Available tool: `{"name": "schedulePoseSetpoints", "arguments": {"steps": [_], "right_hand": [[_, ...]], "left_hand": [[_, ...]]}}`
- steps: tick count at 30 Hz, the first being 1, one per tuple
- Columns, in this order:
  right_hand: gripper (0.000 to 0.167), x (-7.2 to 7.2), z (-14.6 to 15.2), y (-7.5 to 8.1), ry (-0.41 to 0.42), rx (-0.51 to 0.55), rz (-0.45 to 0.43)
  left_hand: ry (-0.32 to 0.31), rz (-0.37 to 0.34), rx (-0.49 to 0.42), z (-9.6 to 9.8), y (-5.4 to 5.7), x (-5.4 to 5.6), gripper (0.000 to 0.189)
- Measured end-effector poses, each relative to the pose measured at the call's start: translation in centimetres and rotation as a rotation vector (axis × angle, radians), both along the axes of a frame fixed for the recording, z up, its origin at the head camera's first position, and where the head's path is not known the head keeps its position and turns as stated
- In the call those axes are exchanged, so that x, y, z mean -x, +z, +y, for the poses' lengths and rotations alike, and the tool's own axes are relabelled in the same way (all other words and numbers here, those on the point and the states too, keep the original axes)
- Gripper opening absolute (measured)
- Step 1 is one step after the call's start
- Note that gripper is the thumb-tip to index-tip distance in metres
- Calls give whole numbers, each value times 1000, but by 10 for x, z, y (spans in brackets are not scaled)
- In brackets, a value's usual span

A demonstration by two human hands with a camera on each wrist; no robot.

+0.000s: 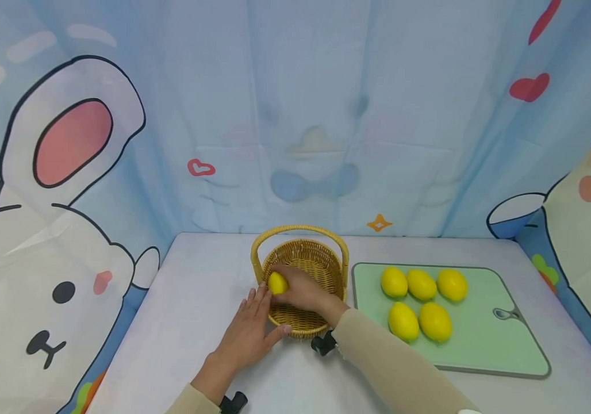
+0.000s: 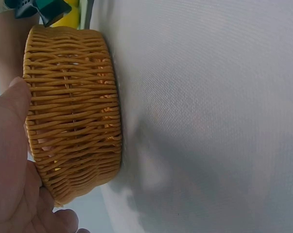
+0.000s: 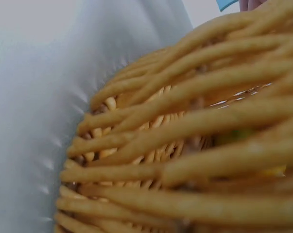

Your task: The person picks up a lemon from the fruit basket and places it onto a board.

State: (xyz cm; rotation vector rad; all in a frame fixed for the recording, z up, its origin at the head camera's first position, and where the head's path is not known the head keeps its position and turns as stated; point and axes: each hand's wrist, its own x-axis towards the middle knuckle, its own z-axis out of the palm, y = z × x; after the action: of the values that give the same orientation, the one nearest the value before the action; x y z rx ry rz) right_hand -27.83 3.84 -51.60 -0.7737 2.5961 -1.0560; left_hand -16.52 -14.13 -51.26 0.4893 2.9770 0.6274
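Observation:
A lemon [image 1: 277, 283] is held by my right hand [image 1: 303, 292], which reaches over the near rim into a woven basket [image 1: 326, 264] with a tall arched handle. The lemon sits near the basket's left inner wall. My left hand [image 1: 249, 333] rests against the left front of the basket, fingers straight and thumb spread along the front rim. In the left wrist view, the thumb [image 2: 21, 94] touches the rim of the basket [image 2: 73, 111]. Close weave of the basket [image 3: 185, 160] fills most of the right wrist view and hides the right hand.
To the right of the basket lies a pale green cutting board [image 1: 487, 322] with a grey edge. Several lemons [image 1: 435, 322] lie on it in two rows. A blue cartoon curtain [image 1: 306, 115] hangs behind the white-covered table [image 1: 213, 270].

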Motion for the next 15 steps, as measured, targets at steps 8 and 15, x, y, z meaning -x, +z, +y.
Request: {"name": "schedulePoseSetpoints", "arguments": {"steps": [8, 15], "right_hand": [[80, -4, 6, 10, -138, 50, 20], [76, -9, 20, 16, -161, 186, 33]], "left_hand": [[6, 2, -17, 1, 1, 0, 93], [12, -1, -15, 1, 1, -1, 92]]}}
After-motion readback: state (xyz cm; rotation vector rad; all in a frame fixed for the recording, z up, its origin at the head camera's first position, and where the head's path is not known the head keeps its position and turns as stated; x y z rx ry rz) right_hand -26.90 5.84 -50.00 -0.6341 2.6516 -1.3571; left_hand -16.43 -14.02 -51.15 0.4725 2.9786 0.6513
